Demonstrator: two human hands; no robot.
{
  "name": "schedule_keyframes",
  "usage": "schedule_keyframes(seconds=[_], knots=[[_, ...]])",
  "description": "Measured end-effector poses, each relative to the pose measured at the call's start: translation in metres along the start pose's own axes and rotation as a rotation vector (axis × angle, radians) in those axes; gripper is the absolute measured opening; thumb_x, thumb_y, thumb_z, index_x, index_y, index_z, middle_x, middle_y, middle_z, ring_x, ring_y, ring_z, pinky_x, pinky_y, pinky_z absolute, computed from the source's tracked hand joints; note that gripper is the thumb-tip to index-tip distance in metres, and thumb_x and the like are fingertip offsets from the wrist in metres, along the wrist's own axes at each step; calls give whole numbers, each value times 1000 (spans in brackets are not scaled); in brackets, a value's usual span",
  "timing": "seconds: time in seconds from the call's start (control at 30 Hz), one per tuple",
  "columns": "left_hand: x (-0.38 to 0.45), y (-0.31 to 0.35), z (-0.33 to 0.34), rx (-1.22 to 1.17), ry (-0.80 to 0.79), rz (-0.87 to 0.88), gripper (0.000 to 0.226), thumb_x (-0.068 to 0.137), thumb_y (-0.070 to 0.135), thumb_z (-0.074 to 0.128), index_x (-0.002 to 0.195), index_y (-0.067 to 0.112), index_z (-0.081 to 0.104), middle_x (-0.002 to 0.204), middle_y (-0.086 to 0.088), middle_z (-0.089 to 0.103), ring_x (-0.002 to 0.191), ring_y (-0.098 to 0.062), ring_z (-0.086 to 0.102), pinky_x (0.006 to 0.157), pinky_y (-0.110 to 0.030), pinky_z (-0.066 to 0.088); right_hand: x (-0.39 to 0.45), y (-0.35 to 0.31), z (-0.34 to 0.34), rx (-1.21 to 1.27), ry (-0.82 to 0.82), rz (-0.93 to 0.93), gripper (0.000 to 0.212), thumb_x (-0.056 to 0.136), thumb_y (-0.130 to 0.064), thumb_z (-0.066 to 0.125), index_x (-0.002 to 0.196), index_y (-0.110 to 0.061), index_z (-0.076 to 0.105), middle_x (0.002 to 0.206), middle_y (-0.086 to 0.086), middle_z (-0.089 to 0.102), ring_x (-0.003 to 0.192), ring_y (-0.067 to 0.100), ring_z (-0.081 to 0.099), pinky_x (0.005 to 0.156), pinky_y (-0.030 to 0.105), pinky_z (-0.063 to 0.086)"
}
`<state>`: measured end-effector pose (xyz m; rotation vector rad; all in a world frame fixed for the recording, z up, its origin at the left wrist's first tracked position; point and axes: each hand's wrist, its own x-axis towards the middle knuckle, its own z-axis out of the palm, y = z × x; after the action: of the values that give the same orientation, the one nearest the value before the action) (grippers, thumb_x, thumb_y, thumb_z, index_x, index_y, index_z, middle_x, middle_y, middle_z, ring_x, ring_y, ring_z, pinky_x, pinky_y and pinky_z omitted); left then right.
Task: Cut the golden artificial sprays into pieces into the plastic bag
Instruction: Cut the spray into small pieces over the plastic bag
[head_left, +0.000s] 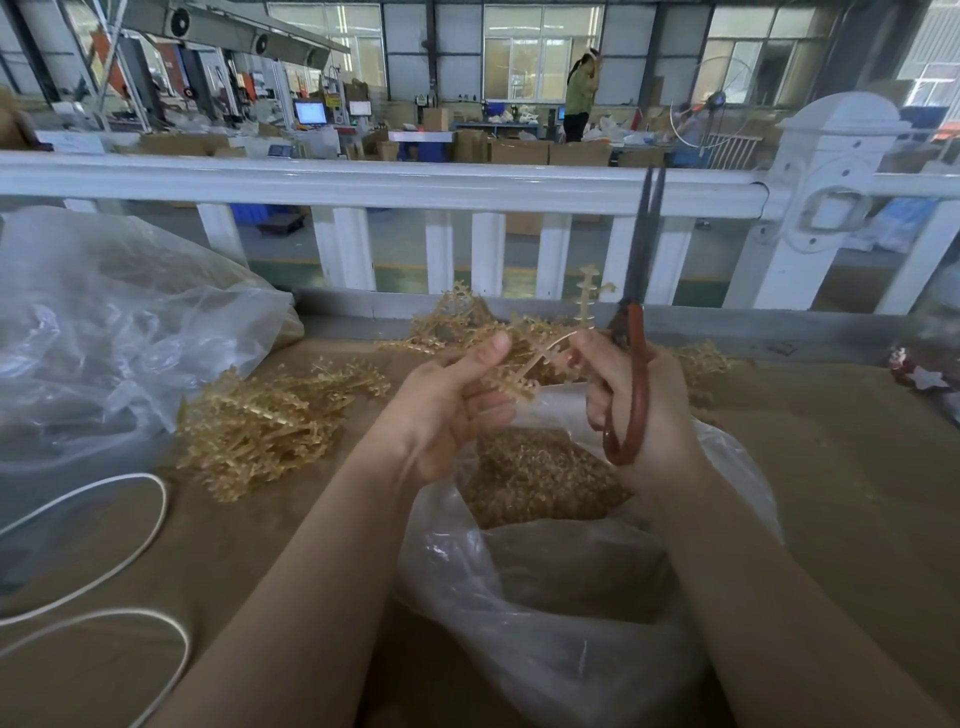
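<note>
Two bare hands, one golden plastic spray, one pair of scissors over one open clear plastic bag.

The left hand pinches the golden artificial spray between thumb and curled fingers; its stem runs up and to the right toward the right hand, which grips the red-handled scissors, their dark blades nearly together and pointing straight up. Two loose heaps of golden sprays lie on the brown table. Cut golden pieces fill the bag; their count is impossible to make out.

White cable looped on table; white railing behind; star ornament right.
</note>
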<state>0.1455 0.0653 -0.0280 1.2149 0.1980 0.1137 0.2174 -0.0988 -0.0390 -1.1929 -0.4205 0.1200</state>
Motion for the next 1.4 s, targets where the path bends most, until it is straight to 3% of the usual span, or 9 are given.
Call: schedule_keyframes(seconds=[0.2, 0.3, 0.5, 0.63, 0.77, 0.97, 1.1, 1.2, 1.4], knots=[[-1, -8, 9, 80, -95, -84, 45, 67, 39, 76, 103, 14, 69, 103, -7, 76, 86, -13, 73, 68, -24, 55, 0, 5, 2, -36, -18, -62, 38, 89, -33, 74, 88, 5, 67, 69, 45, 38, 35, 14, 33, 39, 35, 18], [1, -8, 10, 20, -59, -29, 32, 66, 25, 79, 94, 10, 75, 94, -7, 77, 78, -12, 71, 73, -27, 56, 0, 5, 4, -85, -5, -40, 17, 91, -25, 74, 84, -9, 71, 55, 21, 43, 35, 12, 36, 36, 25, 23], [3, -7, 11, -7, 0, 106, 17, 71, 16, 78, 83, 5, 72, 79, -7, 74, 72, -12, 71, 71, -24, 57, -2, 3, 6, -175, -11, -40, 29, 83, -35, 76, 84, -8, 66, 47, -13, 51, 39, 1, 49, 41, 10, 35], [4, -6, 12, 35, 87, 183, 6, 85, 9, 73, 82, 4, 71, 78, -7, 75, 73, -13, 72, 66, -21, 57, 0, 3, 7, -146, -42, -34, 18, 84, -24, 77, 86, -8, 69, 52, -12, 61, 46, -1, 58, 48, 9, 42], [4, -7, 13, 72, 124, 200, 11, 91, 10, 67, 91, 0, 71, 81, -8, 76, 74, -13, 73, 68, -22, 58, 4, 9, 6, -297, 26, -13, 11, 82, -19, 83, 89, -17, 75, 82, 2, 76, 79, 20, 73, 80, 35, 57], [3, -9, 14, -17, 113, 145, 10, 92, 16, 66, 84, 11, 68, 82, -6, 76, 73, -13, 73, 67, -24, 59, 5, 12, 4, -377, 9, -40, 17, 80, -25, 84, 92, -18, 74, 89, 3, 74, 77, 12, 71, 72, 23, 57], [3, -9, 14, -46, 59, 67, 25, 74, 26, 77, 91, 10, 69, 81, -3, 75, 72, -11, 70, 64, -21, 55, 3, 11, 4, -394, -57, -29, 19, 82, -23, 83, 98, -29, 74, 90, -8, 77, 85, 9, 73, 83, 31, 57], [3, -9, 11, -21, 39, 44, 20, 68, 26, 79, 81, 13, 72, 76, -2, 73, 67, -10, 68, 63, -21, 55, 2, 11, 5, -416, -89, -32, 23, 81, -21, 83, 99, -32, 73, 92, -11, 77, 86, 8, 74, 82, 31, 55], [3, -8, 9, 55, 42, 76, 8, 81, 15, 74, 74, 14, 75, 69, -3, 69, 63, -10, 65, 63, -22, 55, 2, 12, 6, -451, -96, -78, 19, 81, -17, 83, 89, -31, 73, 84, -10, 76, 77, 6, 73, 69, 19, 55]])
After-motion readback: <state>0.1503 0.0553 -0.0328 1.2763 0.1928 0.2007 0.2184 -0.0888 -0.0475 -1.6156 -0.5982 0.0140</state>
